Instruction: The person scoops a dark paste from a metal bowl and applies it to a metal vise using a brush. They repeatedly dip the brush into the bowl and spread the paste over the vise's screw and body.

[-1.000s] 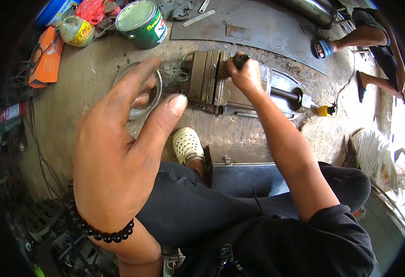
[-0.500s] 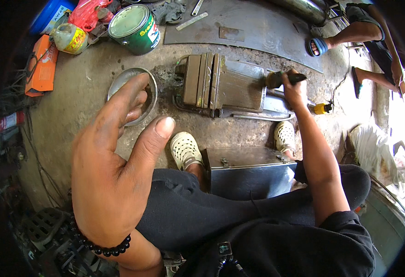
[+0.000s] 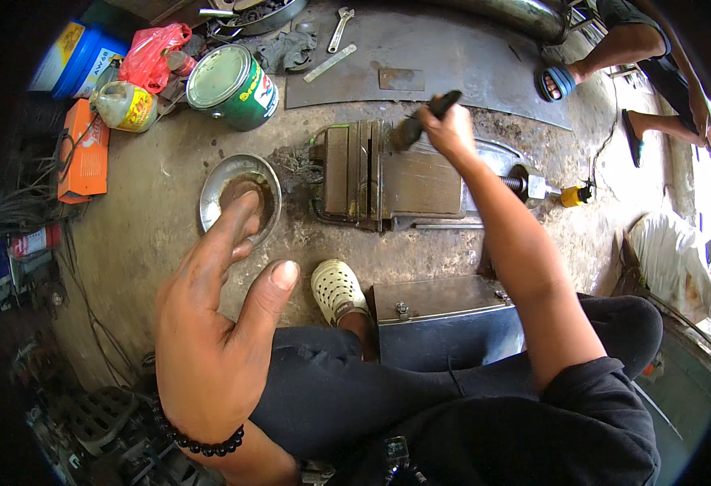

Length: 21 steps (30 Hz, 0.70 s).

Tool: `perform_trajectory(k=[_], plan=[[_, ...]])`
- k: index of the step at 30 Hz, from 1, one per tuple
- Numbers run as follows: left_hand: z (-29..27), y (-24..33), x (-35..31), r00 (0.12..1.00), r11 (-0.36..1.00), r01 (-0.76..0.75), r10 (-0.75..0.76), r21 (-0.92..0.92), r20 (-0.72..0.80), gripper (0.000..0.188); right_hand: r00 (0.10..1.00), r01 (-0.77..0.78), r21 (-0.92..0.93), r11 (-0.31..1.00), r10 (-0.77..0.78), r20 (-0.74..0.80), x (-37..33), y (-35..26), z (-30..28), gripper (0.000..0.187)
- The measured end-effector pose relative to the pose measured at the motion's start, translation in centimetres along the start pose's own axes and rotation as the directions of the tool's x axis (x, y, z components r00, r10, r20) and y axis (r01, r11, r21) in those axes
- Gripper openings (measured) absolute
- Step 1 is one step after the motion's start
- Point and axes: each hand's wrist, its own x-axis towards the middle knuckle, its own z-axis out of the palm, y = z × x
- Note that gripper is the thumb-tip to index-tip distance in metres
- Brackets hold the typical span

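Observation:
My right hand [image 3: 453,134] grips a dark-handled brush [image 3: 408,134]. Its bristles are at the far side of a large brown bench vise [image 3: 422,190], near the jaws. The vise lies on the floor before me, with its screw and a steel nut-like end to the right. My left hand [image 3: 218,324] is raised close to the camera, palm turned inward, holding nothing; its thumb stands apart from its dirt-stained fingers. Beyond those fingertips, a round metal bowl [image 3: 208,202] with brown liquid in it sits on the floor, partly hidden by the hand.
A metal box [image 3: 444,332] stands between my legs. Farther back are a green paint can [image 3: 242,101], an oily plastic bottle [image 3: 133,109], an orange box [image 3: 84,158] and a steel sheet [image 3: 485,69] bearing a wrench [image 3: 341,28]. Another person's sandaled foot [image 3: 558,81] is at the upper right.
My right hand has carried the brush left along the vise, from its screw end toward the jaws. The view has shifted slightly; my left hand stays raised and open.

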Motion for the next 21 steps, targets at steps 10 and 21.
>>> perform_trajectory(k=[10,21], plan=[[0.7,0.3,0.7,0.997,0.997,-0.074,0.074,-0.004,-0.017,0.053,0.999,0.003,-0.304,0.953,0.010,0.042,1.7,5.1,-8.6,0.029],[1.7,1.4,2.0,1.000,0.999,-0.002,0.002,0.050,0.017,0.055,0.979,-0.059,-0.157,0.986,0.088,0.186,6.6,-4.0,1.7,0.037]])
